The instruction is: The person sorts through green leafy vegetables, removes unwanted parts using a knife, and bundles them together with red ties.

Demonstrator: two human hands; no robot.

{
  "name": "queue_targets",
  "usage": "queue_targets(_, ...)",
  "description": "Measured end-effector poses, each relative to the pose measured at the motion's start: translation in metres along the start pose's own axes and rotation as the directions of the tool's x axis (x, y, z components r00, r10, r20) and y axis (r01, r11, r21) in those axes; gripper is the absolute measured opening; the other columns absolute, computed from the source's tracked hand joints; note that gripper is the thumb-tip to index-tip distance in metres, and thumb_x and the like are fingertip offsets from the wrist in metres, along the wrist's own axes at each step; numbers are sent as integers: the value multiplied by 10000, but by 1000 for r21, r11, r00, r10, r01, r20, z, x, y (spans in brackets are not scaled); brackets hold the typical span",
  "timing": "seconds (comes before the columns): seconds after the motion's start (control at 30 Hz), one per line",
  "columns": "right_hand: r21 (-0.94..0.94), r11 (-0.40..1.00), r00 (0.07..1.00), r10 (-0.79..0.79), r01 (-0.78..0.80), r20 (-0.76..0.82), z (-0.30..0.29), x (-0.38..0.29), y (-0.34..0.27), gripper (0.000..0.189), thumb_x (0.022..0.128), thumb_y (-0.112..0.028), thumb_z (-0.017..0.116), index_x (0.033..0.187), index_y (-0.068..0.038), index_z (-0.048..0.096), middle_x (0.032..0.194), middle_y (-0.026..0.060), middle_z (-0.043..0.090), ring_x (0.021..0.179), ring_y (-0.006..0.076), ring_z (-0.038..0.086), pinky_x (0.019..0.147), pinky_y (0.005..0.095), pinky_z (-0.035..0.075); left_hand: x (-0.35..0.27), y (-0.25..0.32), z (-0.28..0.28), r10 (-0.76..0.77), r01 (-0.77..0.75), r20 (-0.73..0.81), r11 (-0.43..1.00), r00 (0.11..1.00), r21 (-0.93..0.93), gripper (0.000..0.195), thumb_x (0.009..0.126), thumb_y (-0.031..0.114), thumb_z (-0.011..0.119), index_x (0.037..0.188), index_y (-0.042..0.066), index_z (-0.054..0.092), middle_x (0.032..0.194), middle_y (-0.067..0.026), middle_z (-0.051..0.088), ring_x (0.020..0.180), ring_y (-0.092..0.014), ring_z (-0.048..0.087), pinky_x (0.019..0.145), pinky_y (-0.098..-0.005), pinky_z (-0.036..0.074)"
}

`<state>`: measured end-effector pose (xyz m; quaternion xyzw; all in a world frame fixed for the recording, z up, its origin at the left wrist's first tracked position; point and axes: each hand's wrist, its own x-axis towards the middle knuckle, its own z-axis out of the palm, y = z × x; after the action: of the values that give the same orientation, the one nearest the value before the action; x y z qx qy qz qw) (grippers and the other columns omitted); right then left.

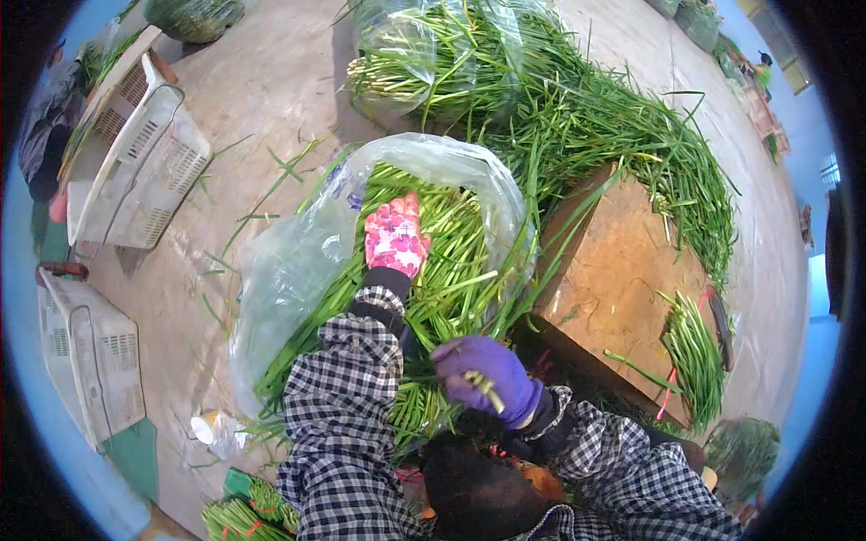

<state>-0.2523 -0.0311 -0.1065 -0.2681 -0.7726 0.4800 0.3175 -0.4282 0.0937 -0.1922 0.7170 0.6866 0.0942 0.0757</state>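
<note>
My left hand, in a pink floral glove, rests on a heap of leafy green stalks that look like garlic chives. Its fingertips are partly hidden against the heap, so their grip is unclear. Around the stalks lies an opened clear plastic bag, its rim folded back. Nearer my body, my right hand wears a purple glove and is closed around a few stalks, pale cut ends sticking out. To its right is a brown wooden block bearing a bunch of stalks beside a pink-red tie.
Another bagged pile of greens spreads beyond the block. A dark-handled tool lies at the block's right edge. White plastic crates stand left, near a paper cup. Tied bundles lie lower left. People are farther off at both sides.
</note>
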Motion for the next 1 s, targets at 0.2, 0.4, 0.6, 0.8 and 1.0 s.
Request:
queue_targets(0.2, 679, 679, 567, 687, -277, -455, -14, 13, 28, 339, 821, -57, 593, 1138, -33, 478, 847, 42, 593, 756, 117, 552, 674, 247, 451, -39, 3, 2, -153, -22, -227, 782, 962, -623, 293, 799, 181, 594, 1068, 66, 589, 969, -143, 597, 893, -300, 583, 779, -406, 472)
queue_targets(0.4, 685, 683, 603, 665, -253, -441, -16, 20, 57, 436, 811, -76, 610, 1206, -24, 433, 851, 40, 575, 760, 118, 550, 676, 245, 449, -94, 22, 22, -62, -162, -226, 518, 972, -840, 272, 802, 61, 597, 1065, 20, 541, 984, -100, 580, 943, -218, 564, 851, -320, 436)
queue_targets(0.6, 713, 651, 621, 679, -261, -392, -18, 19, 56, 390, 851, -140, 589, 1200, -12, 473, 978, 52, 584, 840, 123, 555, 737, 262, 451, -106, 21, 37, -31, 93, 90, 145, 995, -985, 285, 834, -21, 552, 1113, 4, 500, 1018, -73, 588, 953, -165, 562, 838, -281, 446)
queue_targets(0.8, 535, 785, 725, 561, -313, -399, -19, 8, 53, 356, 885, -148, 547, 1210, -13, 493, 1088, 73, 576, 1010, 151, 524, 894, 288, 406, -117, 34, 4, 167, -226, -153, 655, 974, -721, 215, 784, 37, 623, 995, 0, 599, 981, -146, 612, 949, -284, 591, 832, -343, 463)
queue_targets(1.0, 692, 665, 809, 552, -281, -202, -14, 2, 35, 277, 856, -68, 587, 1117, 8, 532, 1009, 71, 606, 912, 152, 580, 825, 284, 464, -122, 37, -34, 214, -130, 66, 782, 975, -609, 199, 788, 186, 600, 908, 27, 612, 877, -144, 618, 842, -309, 600, 740, -390, 485)
